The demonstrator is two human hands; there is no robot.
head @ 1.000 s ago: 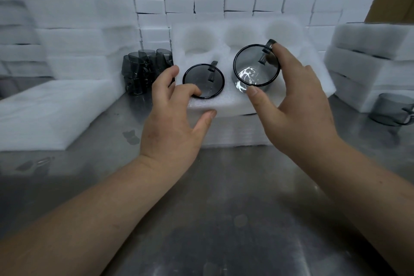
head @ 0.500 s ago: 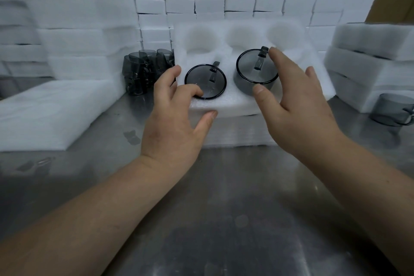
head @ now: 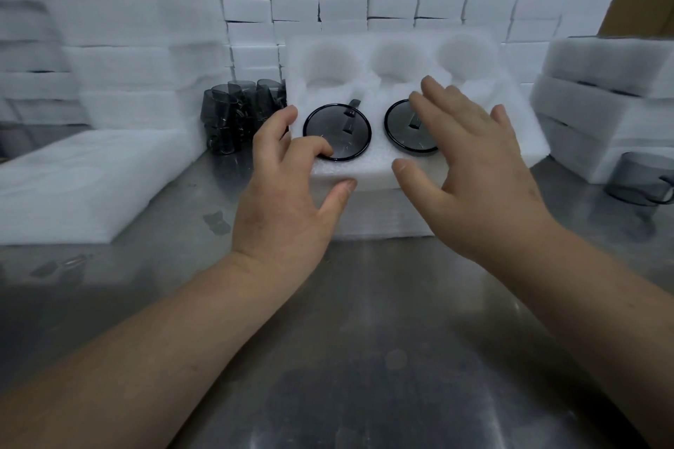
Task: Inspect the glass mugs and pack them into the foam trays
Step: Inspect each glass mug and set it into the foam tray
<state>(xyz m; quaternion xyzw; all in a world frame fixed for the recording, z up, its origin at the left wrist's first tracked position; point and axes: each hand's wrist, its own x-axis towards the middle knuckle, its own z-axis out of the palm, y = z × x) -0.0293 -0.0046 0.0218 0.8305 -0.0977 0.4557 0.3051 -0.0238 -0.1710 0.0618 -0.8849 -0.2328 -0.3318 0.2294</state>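
the tray lies just ahead of both hands on the table, and two of its pockets are filled. the left mug sits mouth up and sunk to its rim in the pocket under the left hand's fingertips, and the right mug sits the same way in the next pocket, half under the right hand's fingers. the left hand holds the tray's near corner, thumb on the front wall and fingers curled over the top, with one fingertip touching the left mug's rim. the right hand is wide, its fingers straight and spread and holding nothing; whether they press on the right mug or only hang over it i cannot tell. beyond the fingertips, three pockets in the far row show bare foam. the near pocket under the right palm is hidden. so the packing looks about a third done at best. more mugs wait in a cluster just left of the left hand, and a lone mug stands well out to the right of the right hand.
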